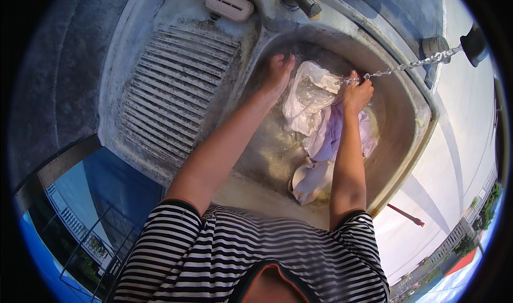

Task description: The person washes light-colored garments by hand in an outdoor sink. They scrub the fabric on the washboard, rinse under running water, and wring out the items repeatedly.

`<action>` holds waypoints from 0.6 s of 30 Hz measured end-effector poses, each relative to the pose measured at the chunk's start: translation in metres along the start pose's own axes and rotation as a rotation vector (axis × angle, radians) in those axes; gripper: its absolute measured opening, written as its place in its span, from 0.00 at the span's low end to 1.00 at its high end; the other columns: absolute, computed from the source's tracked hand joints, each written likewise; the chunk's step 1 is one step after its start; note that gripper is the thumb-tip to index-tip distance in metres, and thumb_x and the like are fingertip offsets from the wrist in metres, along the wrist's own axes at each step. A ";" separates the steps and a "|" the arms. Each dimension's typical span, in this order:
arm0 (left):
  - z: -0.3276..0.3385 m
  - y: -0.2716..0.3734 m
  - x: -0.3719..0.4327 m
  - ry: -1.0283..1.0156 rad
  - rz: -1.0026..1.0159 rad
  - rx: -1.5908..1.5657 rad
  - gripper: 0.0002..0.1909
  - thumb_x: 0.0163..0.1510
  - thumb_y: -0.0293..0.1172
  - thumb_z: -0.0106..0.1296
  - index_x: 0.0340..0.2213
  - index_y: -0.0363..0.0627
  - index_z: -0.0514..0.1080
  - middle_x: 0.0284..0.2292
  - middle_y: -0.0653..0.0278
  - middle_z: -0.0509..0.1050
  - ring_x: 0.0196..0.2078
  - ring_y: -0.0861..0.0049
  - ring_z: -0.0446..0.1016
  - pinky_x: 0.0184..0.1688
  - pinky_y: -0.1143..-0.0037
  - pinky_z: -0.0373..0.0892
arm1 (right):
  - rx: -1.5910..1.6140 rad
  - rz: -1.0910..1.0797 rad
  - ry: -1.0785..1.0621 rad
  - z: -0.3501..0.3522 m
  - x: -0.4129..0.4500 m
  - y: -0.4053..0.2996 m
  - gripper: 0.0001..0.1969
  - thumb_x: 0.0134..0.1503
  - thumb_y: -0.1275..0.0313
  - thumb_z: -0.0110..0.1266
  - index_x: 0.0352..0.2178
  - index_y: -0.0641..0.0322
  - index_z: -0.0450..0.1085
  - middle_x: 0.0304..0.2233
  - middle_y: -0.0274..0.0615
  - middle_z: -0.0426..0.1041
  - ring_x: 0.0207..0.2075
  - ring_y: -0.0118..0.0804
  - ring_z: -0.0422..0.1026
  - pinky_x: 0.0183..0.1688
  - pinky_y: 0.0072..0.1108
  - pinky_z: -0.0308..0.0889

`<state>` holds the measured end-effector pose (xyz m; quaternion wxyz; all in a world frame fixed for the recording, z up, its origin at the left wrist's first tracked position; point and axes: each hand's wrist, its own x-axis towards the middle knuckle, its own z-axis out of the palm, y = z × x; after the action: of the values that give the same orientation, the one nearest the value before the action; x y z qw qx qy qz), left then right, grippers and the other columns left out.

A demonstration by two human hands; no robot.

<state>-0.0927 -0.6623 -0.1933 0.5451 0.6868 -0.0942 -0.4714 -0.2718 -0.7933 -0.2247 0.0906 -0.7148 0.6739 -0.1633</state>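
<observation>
Wet garments lie in water in the stone sink basin: a white cloth [302, 102] at the centre, a lilac cloth [324, 136] below it and a pale garment with an edge trim [312, 180] nearest my body. My right hand [358, 94] is at the white cloth's right edge, in a thin stream of water [396, 68] from the right; its fingers are bent, and whether they grip the cloth is not clear. My left hand [280, 68] is raised at the basin's left side, fingers apart, holding nothing, a little left of the white cloth.
Left of the basin is a ribbed washboard [176, 86], with a pinkish soap dish [228, 5] at its top. A metal tap [300, 0] stands on the back rim. A dark spout [474, 46] is at the far right, and a red rod [406, 215] lies beyond the right rim.
</observation>
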 end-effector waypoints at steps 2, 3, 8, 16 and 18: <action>-0.005 0.000 -0.016 -0.018 -0.032 0.230 0.32 0.54 0.40 0.54 0.54 0.35 0.57 0.50 0.51 0.65 0.53 0.68 0.65 0.54 0.73 0.61 | -0.041 -0.116 0.095 -0.004 -0.018 0.009 0.20 0.51 0.54 0.56 0.36 0.61 0.69 0.40 0.59 0.66 0.43 0.57 0.65 0.43 0.39 0.63; -0.010 -0.010 -0.027 -0.046 -0.055 0.255 0.32 0.53 0.40 0.54 0.54 0.35 0.57 0.51 0.51 0.65 0.53 0.67 0.65 0.54 0.73 0.62 | -0.004 -0.342 0.029 -0.004 -0.037 0.004 0.19 0.48 0.59 0.58 0.39 0.57 0.70 0.45 0.54 0.64 0.48 0.55 0.62 0.48 0.39 0.61; -0.035 -0.067 -0.067 -0.098 -0.274 0.179 0.29 0.52 0.40 0.54 0.52 0.43 0.59 0.50 0.57 0.65 0.51 0.69 0.65 0.50 0.68 0.64 | -0.141 -1.118 -0.155 -0.004 -0.079 0.018 0.20 0.46 0.57 0.58 0.39 0.56 0.71 0.49 0.50 0.65 0.52 0.54 0.60 0.55 0.44 0.52; -0.068 -0.078 -0.109 -0.052 -0.597 -0.018 0.28 0.52 0.45 0.52 0.53 0.54 0.58 0.56 0.61 0.59 0.58 0.63 0.55 0.48 0.49 0.61 | -0.100 -0.878 -0.401 -0.006 -0.182 -0.004 0.17 0.48 0.61 0.56 0.31 0.66 0.72 0.38 0.55 0.70 0.45 0.55 0.66 0.47 0.42 0.61; -0.077 -0.075 -0.121 -0.102 -0.617 -0.029 0.30 0.53 0.51 0.51 0.53 0.55 0.57 0.58 0.60 0.56 0.62 0.58 0.49 0.49 0.43 0.58 | 0.058 -0.789 -0.555 -0.010 -0.183 0.000 0.13 0.49 0.65 0.55 0.27 0.67 0.71 0.32 0.53 0.70 0.39 0.54 0.69 0.41 0.38 0.65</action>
<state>-0.1292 -0.5043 -0.1935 0.3806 0.6504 0.0983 -0.6499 -0.2822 -0.6104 -0.2358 0.2182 -0.9296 0.2971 -0.0068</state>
